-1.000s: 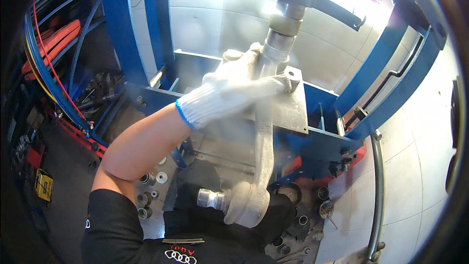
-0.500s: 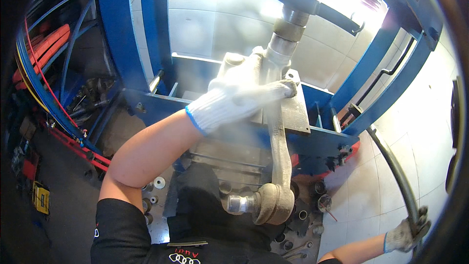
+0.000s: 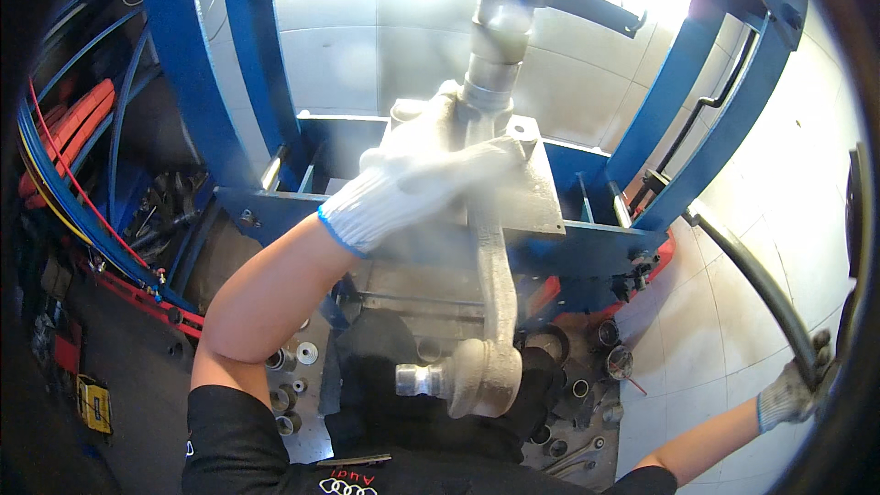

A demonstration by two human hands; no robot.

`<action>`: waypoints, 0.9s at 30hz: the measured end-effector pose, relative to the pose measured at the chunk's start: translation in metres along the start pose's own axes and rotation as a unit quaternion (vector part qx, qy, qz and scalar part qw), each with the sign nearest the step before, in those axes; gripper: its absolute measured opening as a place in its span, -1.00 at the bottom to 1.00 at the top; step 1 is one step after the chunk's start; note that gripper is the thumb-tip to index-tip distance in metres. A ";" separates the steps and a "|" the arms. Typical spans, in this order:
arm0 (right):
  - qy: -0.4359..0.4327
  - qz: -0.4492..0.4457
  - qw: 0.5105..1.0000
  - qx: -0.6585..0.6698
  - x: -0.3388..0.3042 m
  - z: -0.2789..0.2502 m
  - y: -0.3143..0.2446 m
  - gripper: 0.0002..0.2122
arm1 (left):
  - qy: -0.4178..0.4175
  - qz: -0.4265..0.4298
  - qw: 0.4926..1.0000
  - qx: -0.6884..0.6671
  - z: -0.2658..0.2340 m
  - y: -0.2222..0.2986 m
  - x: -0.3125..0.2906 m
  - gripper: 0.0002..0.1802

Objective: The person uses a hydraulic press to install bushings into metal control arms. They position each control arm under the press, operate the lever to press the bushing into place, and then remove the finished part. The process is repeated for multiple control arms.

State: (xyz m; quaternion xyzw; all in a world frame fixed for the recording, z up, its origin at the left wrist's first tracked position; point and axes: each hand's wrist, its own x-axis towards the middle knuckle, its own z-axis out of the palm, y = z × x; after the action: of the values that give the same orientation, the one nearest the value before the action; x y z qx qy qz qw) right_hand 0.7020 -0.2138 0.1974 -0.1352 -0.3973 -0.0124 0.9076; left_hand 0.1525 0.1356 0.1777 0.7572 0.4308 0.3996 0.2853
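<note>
In a white knitted glove, my left hand point(image 3: 412, 174) is wrapped round the upper part of a metal suspension arm point(image 3: 497, 289), just below the press. The arm slopes down toward me and ends in a thick round eye point(image 3: 490, 380) with a shiny stud point(image 3: 420, 379) pointing left. Over its far end stands a stack of metal sleeves point(image 3: 493, 73) under the press ram. A flat steel plate point(image 3: 543, 197) lies beneath. At the right, my gloved right hand point(image 3: 794, 390) is closed round a long black lever point(image 3: 756, 275). Glare blurs the left fingertips.
A blue press frame point(image 3: 587, 261) surrounds the work, with uprights on both sides. Several loose rings and bushings point(image 3: 307, 353) lie on the floor below. Hoses point(image 3: 82, 238) and red straps point(image 3: 78, 137) hang at the left. A tiled wall point(image 3: 330, 64) stands behind.
My right hand has swung the lever up and outward to the right. The whole view has shifted, so the press appears further left. My left hand keeps its hold on the suspension arm.
</note>
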 end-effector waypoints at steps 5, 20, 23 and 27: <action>-0.082 0.007 0.996 0.029 -0.080 -0.047 0.009 -0.54 | -0.052 0.013 0.994 -0.093 -0.004 0.002 0.007 0.02; -0.335 0.183 0.545 -0.747 -0.198 0.025 0.232 -0.57 | 0.072 0.062 0.993 -0.069 -0.005 -0.006 0.036 -0.36; -0.269 0.260 0.586 -0.718 -0.191 0.011 0.257 -0.54 | 0.064 0.081 0.994 -0.027 -0.008 0.002 0.041 -0.35; -0.299 0.375 0.583 -0.656 -0.191 -0.005 0.273 -0.57 | 0.070 0.063 0.993 -0.076 -0.006 0.001 0.049 -0.36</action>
State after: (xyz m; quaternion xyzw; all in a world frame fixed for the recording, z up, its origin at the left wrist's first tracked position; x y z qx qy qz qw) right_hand 0.6104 0.0317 -0.0085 -0.8267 -0.4440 0.1131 0.3265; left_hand 0.1634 0.1785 0.1992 0.7290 0.3696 0.5001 0.2861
